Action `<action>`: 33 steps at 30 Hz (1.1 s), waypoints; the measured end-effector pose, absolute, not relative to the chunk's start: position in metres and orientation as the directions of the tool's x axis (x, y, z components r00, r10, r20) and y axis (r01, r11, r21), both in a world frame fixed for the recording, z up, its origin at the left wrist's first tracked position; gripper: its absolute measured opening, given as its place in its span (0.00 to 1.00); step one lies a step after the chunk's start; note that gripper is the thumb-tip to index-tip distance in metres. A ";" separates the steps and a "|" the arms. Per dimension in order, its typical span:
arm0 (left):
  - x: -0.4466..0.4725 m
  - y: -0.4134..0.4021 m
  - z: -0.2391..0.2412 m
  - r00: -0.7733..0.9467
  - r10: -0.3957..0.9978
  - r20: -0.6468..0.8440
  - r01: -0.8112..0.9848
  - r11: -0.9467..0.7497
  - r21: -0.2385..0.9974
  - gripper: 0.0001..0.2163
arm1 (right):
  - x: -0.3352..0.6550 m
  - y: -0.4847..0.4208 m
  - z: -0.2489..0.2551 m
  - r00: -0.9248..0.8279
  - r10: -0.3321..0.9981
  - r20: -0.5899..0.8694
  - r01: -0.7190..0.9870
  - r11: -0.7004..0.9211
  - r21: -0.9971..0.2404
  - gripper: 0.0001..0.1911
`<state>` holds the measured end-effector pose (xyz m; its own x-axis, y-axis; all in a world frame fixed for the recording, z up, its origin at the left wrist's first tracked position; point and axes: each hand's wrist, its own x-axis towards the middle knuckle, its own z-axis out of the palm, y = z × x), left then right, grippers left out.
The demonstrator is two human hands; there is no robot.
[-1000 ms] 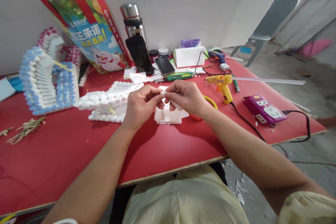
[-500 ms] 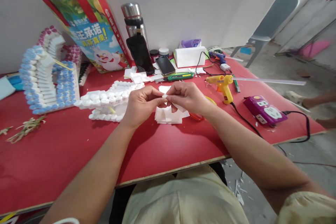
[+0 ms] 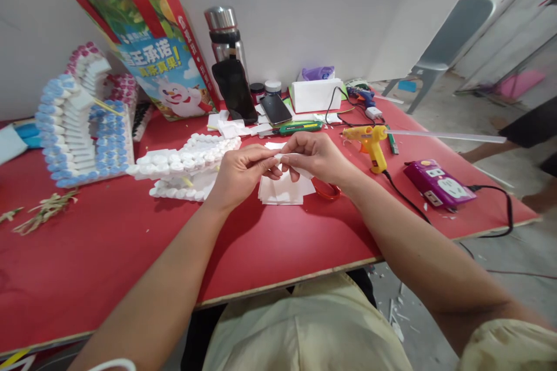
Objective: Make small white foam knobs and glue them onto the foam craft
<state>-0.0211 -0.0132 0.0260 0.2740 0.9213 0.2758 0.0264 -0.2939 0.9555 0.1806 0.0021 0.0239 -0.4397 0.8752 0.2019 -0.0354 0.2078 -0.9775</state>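
My left hand (image 3: 243,171) and my right hand (image 3: 314,157) meet over the middle of the red table, fingertips almost touching. Both are closed in a pinch on one small piece of white paper (image 3: 279,157), mostly covered by the fingers. Beneath them lies a stack of white paper sheets (image 3: 282,192). A white model built from rows of small paper rolls (image 3: 183,161) is just left of my left hand. Partly behind my right wrist are red-handled scissors (image 3: 327,190), their blades not visible.
A yellow glue gun (image 3: 371,145) with a long clear stick and a purple power strip (image 3: 439,183) stand at right, cords trailing. Behind are a green cutter (image 3: 300,127), phone (image 3: 275,109) and steel flask (image 3: 225,35). At left are a blue-and-white model (image 3: 82,133) and bag (image 3: 169,64).
My fingers have shifted slightly around the white paper, the right fingers now lying more over it. At the far right, a person's legs have moved further into view.
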 end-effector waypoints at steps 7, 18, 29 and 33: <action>-0.019 -0.015 0.028 0.272 0.938 0.212 0.028 -0.228 0.973 0.12 | 0.181 0.003 0.027 -0.388 0.906 0.172 0.030 0.199 -0.980 0.17; -0.020 -0.014 0.027 0.249 0.927 0.279 0.059 -0.302 0.951 0.07 | 0.179 0.000 0.032 -0.553 0.830 -0.070 -0.203 -0.216 -0.955 0.22; -0.018 -0.014 0.029 0.234 0.929 0.286 0.057 -0.307 0.950 0.09 | 0.182 0.005 0.027 -0.570 0.817 -0.091 -0.296 -0.307 -0.905 0.13; -0.018 -0.014 0.029 0.218 0.935 0.278 0.054 -0.296 0.954 0.10 | 0.181 0.003 0.029 -0.503 0.864 -0.019 -0.216 -0.146 -0.965 0.16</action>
<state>-0.0180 -0.0143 0.0294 0.2181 0.9354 0.2784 0.0537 -0.2963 0.9536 0.1810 0.0034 0.0291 -0.5030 0.8641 -0.0185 -0.2155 -0.1462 -0.9655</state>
